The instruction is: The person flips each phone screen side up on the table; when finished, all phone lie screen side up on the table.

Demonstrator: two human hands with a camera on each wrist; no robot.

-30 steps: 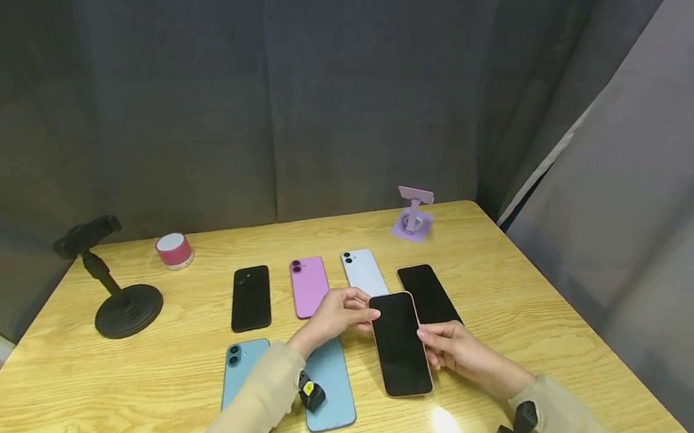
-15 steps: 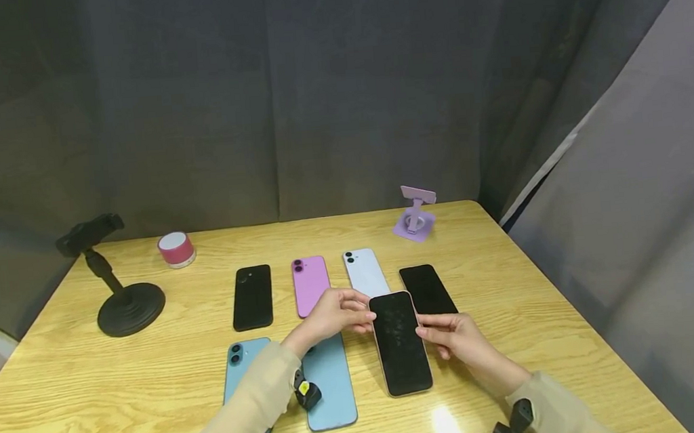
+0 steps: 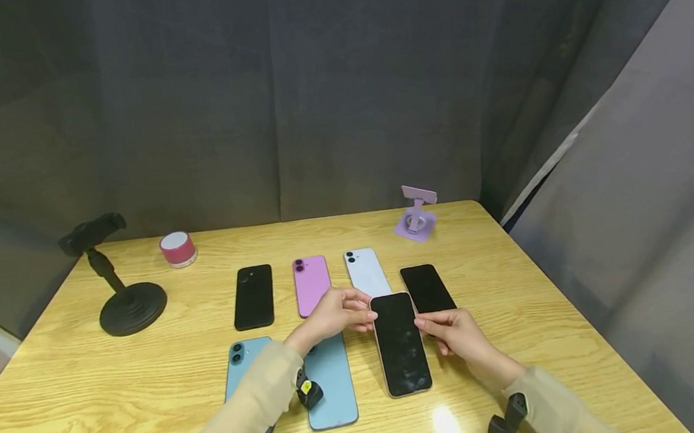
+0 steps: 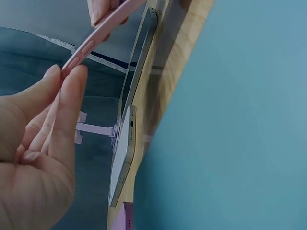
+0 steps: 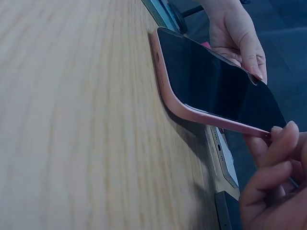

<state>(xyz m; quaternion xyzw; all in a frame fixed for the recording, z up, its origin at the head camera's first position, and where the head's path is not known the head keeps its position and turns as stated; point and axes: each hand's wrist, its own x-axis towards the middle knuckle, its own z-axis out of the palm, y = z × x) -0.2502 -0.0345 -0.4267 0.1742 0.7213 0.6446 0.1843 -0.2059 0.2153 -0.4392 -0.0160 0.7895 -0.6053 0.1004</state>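
A pink-edged smartphone lies screen up between both hands, its dark glass facing me. My left hand pinches its upper left edge between thumb and fingers, near the side buttons seen in the left wrist view. On the opposite edge, the thumb and fingers of my right hand pinch the frame. The right wrist view shows the far end of this phone tilted up, its bottom end at the wooden table. My left forearm passes over two blue phones.
Behind the hands lie a black phone, a magenta phone, a white phone and another dark phone. A black stand, a pink-and-white cylinder and a purple stand stand farther back.
My right hand has slid a little up the phone's right edge and its fingers have shifted. The left hand keeps its pinch; the phone stays nearly in place.
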